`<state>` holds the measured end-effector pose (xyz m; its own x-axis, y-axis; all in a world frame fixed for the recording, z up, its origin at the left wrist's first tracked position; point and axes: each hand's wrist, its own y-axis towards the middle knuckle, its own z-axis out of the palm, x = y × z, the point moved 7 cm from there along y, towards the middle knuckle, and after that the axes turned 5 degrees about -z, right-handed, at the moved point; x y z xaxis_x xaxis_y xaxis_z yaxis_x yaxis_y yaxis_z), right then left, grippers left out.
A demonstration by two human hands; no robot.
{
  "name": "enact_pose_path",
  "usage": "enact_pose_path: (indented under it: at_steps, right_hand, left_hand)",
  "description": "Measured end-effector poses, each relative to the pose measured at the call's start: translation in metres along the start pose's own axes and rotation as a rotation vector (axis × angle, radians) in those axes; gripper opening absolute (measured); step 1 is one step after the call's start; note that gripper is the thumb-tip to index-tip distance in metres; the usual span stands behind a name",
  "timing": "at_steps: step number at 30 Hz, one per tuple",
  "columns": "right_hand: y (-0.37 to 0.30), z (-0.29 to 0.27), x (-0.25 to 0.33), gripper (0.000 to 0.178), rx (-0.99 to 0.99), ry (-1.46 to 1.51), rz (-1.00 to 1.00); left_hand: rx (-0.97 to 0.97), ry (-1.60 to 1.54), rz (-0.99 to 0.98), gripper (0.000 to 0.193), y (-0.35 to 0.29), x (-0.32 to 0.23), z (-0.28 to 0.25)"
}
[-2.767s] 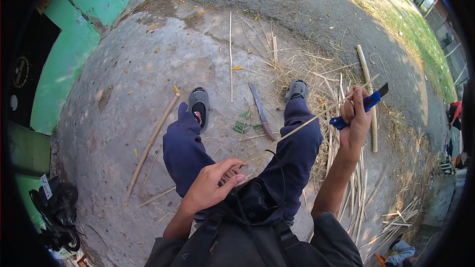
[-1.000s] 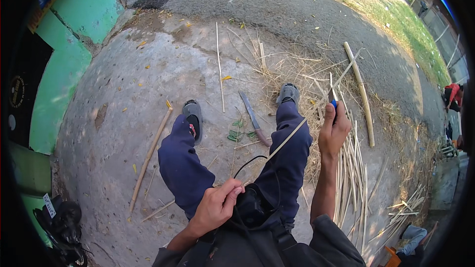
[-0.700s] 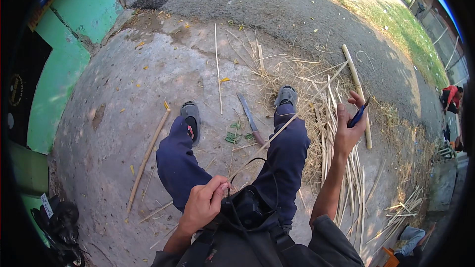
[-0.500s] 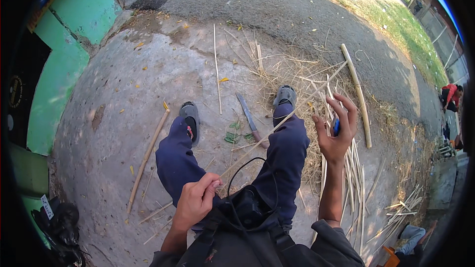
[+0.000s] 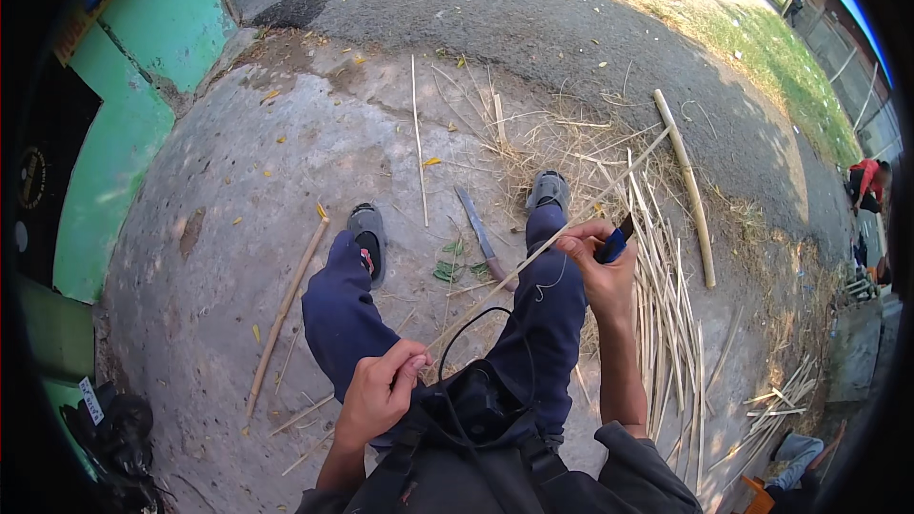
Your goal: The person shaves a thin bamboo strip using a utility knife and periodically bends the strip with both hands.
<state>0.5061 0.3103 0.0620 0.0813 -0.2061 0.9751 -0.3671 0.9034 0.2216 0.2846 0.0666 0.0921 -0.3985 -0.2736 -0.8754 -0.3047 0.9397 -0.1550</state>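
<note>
A long, thin bamboo strip (image 5: 489, 302) slants up from my lap toward the far right. Its near end is pinched between the thumb and fingers of my left hand (image 5: 383, 390). My right hand (image 5: 602, 268) is closed around a small blue-handled knife (image 5: 612, 246), whose dark narrow end sticks up past the fingers. The thumb and fingertip of that hand also meet the strip, around its middle. A pale curl of shaving (image 5: 546, 287) hangs just below there, over my right leg. A large knife (image 5: 478, 231) with a brown handle lies on the ground between my feet.
Many split bamboo strips (image 5: 671, 324) lie in a heap to the right, with shavings (image 5: 571, 133) beyond. Thick bamboo poles rest at the right (image 5: 687, 190) and left (image 5: 286, 319). A green wall (image 5: 114, 171) stands left. Another person (image 5: 866, 183) in red is at the far right.
My right hand has come down and left from above the strips, its spread fingers closing onto the bamboo strip. A curled shaving now shows below it. My left hand has barely moved.
</note>
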Motion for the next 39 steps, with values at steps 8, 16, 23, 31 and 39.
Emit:
enact_pose_path:
  at_steps: [8,16,23,31,39]
  right_hand:
    - [0.015,-0.104,0.046,0.04,-0.462,-0.708,-0.256]
    - [0.023,-0.065,0.077,0.056,0.064,-0.957,-0.377]
    - [0.02,-0.076,0.068,0.026,0.27,-0.856,-0.264]
    - [0.01,-0.147,0.073,0.015,-0.045,-0.826,-0.355]
    - [-0.011,-0.207,0.061,0.013,-0.433,-0.974,-0.224]
  left_hand:
    - [-0.149,0.078,-0.053,0.011,-0.004,0.012,-0.034]
    - [-0.076,0.346,0.114,0.007,-0.002,0.004,-0.036]
    - [-0.16,0.379,0.142,0.014,-0.005,-0.001,-0.071]
    - [-0.346,0.699,0.101,0.042,0.004,0.018,-0.156]
    - [-0.777,0.627,-0.004,0.016,-0.016,0.088,-0.258]
